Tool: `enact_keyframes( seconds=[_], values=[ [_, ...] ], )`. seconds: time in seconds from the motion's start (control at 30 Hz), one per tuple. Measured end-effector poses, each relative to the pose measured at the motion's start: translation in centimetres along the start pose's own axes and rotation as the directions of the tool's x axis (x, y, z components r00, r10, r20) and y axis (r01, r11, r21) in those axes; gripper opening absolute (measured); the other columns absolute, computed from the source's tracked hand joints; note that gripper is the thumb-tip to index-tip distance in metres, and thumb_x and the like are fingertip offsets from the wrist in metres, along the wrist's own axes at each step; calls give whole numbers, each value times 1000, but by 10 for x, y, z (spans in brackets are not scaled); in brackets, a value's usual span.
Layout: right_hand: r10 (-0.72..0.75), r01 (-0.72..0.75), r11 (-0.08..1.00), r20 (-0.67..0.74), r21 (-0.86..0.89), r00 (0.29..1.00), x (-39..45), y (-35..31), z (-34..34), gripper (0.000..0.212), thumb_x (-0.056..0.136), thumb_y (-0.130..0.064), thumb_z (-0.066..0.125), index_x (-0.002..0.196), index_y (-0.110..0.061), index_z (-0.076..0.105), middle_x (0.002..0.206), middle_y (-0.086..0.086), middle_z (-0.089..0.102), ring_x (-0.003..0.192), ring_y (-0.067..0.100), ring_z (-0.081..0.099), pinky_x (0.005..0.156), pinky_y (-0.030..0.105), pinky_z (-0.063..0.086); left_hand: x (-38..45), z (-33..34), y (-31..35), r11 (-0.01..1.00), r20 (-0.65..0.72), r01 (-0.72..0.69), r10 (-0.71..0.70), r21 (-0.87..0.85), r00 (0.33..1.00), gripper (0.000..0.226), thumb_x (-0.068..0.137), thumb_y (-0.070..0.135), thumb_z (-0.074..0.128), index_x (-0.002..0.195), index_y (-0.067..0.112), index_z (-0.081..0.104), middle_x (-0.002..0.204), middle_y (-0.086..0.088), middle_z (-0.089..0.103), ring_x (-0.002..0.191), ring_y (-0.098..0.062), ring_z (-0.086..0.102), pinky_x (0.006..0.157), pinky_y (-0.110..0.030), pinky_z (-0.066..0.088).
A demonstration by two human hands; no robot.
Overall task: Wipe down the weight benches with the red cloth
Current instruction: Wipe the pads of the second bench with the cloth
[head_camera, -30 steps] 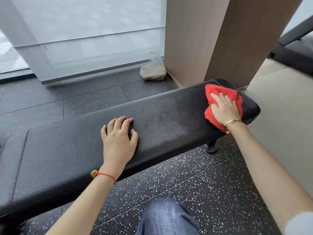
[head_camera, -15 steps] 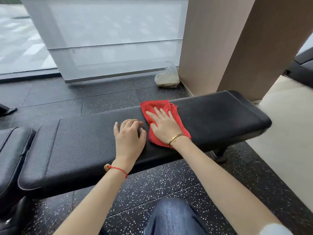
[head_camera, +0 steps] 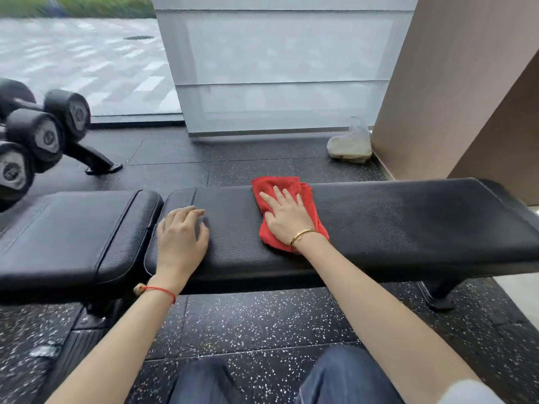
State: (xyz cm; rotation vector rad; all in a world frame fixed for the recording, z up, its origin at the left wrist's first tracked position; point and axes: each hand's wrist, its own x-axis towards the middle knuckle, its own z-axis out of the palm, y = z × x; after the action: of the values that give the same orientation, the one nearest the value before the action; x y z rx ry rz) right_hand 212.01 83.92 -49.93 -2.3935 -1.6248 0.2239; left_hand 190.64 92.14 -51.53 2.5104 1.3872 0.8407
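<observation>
A black padded weight bench [head_camera: 393,225] runs across the view, with a separate seat pad [head_camera: 67,228] at its left end. The red cloth [head_camera: 269,185] lies spread on the long pad near its middle. My right hand [head_camera: 287,217] presses flat on the cloth with straight, spread fingers. My left hand [head_camera: 180,237] rests on the bare pad near its left end, fingers lightly bent, holding nothing. The cloth's middle is hidden under my right hand.
A rack of black dumbbells [head_camera: 35,135] stands at the far left. A clear plastic bag [head_camera: 350,145] lies on the floor beside a beige column [head_camera: 455,91]. A glass wall is behind the bench. My knees in jeans [head_camera: 344,380] are at the bottom edge.
My right hand has slid the red cloth from the bench's right end leftward to the pad's middle. The view has swung left, and my left hand now rests nearer the pad's left end.
</observation>
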Motion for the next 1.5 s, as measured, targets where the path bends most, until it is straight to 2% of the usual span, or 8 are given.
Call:
enact_keyframes(
  seconds=[0.27,0.4,0.53,0.7,0.87,1.17,1.37,1.5],
  values=[
    [-299,300,954,-32,18,954,-54,-20,18,56,97,-29,41,151,-36,27,162,-1,17,150,18,12,123,41,2,-3,7,-10,999,-19,33,-33,-25,999,39,84,29,48,115,17,67,125,-3,64,122,-26,54,106,-47,37],
    [-119,119,993,-10,19,993,-37,17,3,55,99,-29,39,151,-38,24,162,-4,13,150,16,9,123,40,1,-3,11,-13,999,-29,22,-23,-25,999,31,86,22,59,116,18,66,125,-1,63,122,-24,52,107,-48,35],
    [44,-44,999,-4,-12,999,12,0,3,54,99,-31,34,152,-35,21,163,2,8,151,22,6,122,44,-2,-2,13,-13,1000,-25,29,-29,-13,999,31,86,20,60,116,19,66,125,0,63,122,-23,52,106,-47,35],
    [-120,120,993,7,-4,993,15,-57,23,56,98,-30,36,152,-35,22,163,1,9,150,21,6,122,44,-3,-1,10,-12,999,-19,35,-35,-7,999,32,86,20,61,117,20,66,128,1,63,124,-22,51,107,-47,34],
    [-245,246,969,-24,27,969,-27,-43,24,55,97,-29,41,150,-36,27,162,-1,16,150,18,10,122,41,0,-2,10,-14,1000,-21,23,-23,-12,1000,33,86,21,59,118,20,66,129,1,63,125,-22,51,108,-47,33],
    [96,-96,995,-26,-1,995,-1,7,0,54,99,-31,34,152,-35,22,163,2,9,151,22,6,122,44,-2,-4,9,-12,999,-30,32,-32,-26,999,31,88,20,59,118,19,66,130,1,62,126,-22,50,109,-46,32],
    [-80,80,997,-18,7,997,-27,-26,16,56,98,-29,37,152,-36,22,163,1,10,151,20,7,122,43,-3,-4,8,-10,999,-24,32,-33,-32,999,30,88,20,60,117,20,66,129,1,62,126,-23,50,109,-47,32],
    [-144,145,989,-45,25,989,-61,-2,15,56,97,-29,40,150,-38,25,162,-3,16,150,16,10,123,40,-1,-4,8,-12,999,-22,20,-20,-26,1000,31,89,20,59,119,19,66,131,0,62,127,-23,49,110,-47,32]
  ],
)
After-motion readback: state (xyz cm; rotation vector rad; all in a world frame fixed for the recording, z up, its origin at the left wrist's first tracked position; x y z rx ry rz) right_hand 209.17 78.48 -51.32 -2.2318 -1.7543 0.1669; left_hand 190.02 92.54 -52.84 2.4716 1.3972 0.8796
